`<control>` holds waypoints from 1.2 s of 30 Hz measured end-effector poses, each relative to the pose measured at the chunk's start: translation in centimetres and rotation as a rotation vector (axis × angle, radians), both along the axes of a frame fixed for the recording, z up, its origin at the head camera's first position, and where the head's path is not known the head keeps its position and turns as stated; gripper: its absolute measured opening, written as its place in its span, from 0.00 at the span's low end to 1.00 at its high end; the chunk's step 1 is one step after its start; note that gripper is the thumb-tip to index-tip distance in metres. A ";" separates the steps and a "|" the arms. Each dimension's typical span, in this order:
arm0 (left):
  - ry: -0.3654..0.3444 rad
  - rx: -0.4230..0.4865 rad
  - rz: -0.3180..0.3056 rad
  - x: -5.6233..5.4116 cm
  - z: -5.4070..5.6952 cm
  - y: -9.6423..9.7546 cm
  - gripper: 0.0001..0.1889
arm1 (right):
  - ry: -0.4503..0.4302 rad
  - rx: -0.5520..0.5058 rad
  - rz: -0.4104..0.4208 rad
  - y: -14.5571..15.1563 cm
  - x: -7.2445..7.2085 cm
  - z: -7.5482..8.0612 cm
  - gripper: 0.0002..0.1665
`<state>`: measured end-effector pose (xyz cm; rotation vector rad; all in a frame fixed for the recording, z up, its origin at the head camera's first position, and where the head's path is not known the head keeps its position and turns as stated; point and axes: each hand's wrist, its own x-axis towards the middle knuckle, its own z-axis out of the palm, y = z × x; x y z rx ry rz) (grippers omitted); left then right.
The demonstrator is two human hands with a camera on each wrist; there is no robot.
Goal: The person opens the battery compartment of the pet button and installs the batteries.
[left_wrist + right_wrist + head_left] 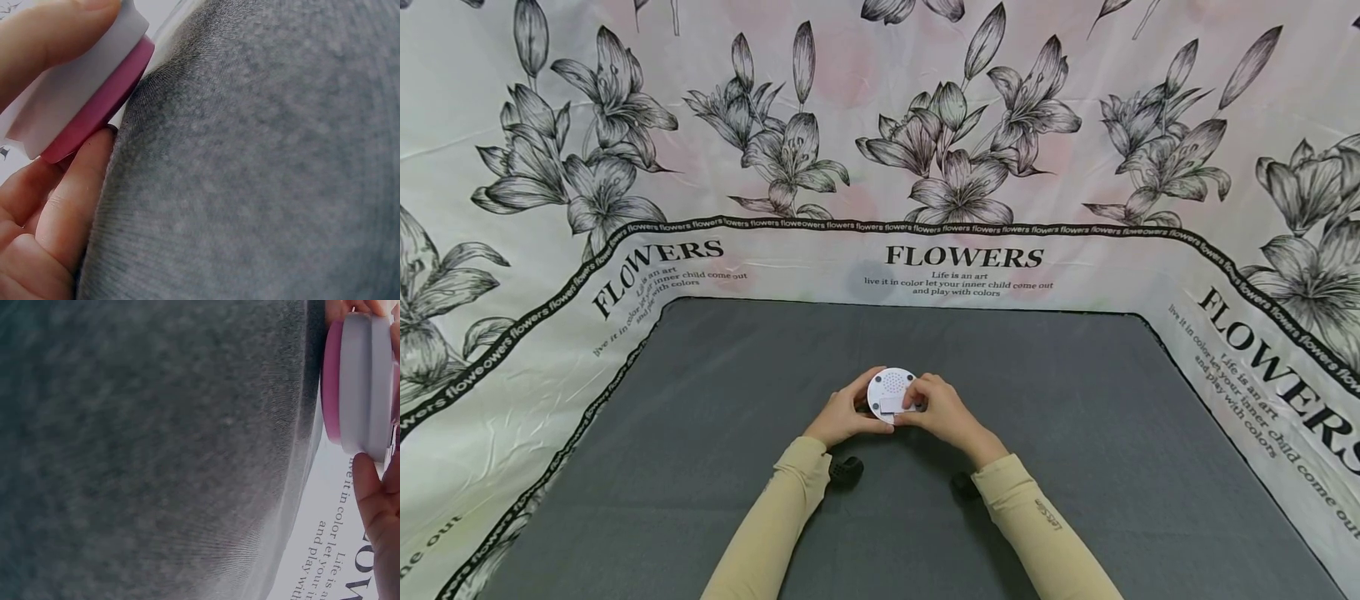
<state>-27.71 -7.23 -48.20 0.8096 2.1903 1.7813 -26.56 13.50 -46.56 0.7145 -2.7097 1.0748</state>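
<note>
A round white device [889, 385] with a pink layer on its far side is held above the grey cloth. Its white underside faces the head camera, showing small speaker-like holes, dark round feet and a rectangular cover [890, 406]. My left hand [841, 418] grips the device by its left edge; in the left wrist view the thumb lies on the white body [81, 84] and the fingers are under the pink layer [94, 115]. On the other side, my right hand [946, 414] has its thumb at the lower rim and curled fingers on the underside beside the cover.
A dark grey cloth [715, 375] covers the work surface. Round it runs a white border with printed lettering [965, 257] and flower drawings [958, 187]. Small black objects sit at the left wrist [847, 472] and right wrist [964, 486].
</note>
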 end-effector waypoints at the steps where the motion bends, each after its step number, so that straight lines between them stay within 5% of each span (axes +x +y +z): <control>1: 0.002 -0.001 0.001 0.0 0.0 0.0 0.47 | -0.006 0.004 -0.001 -0.1 0.0 0.1 0.16; 10: 0.007 -0.015 -0.002 0.2 0.4 0.0 0.47 | -0.055 0.016 0.014 0.2 -0.2 0.1 0.08; 16: 0.018 -0.008 0.003 -0.1 -0.6 0.0 0.47 | -0.054 -0.043 -0.007 0.4 0.1 -0.1 0.03; 23: 0.020 -0.044 0.032 -1.2 -2.5 0.2 0.50 | -0.094 -0.060 -0.130 0.1 0.0 0.1 0.19; 30: 0.022 -0.024 0.034 -1.4 -2.7 0.2 0.50 | -0.218 -0.074 -0.224 -0.2 0.0 0.4 0.35; 36: 0.022 -0.030 0.032 -1.4 -2.6 0.1 0.50 | -0.339 -0.119 -0.231 -0.4 0.0 0.2 0.36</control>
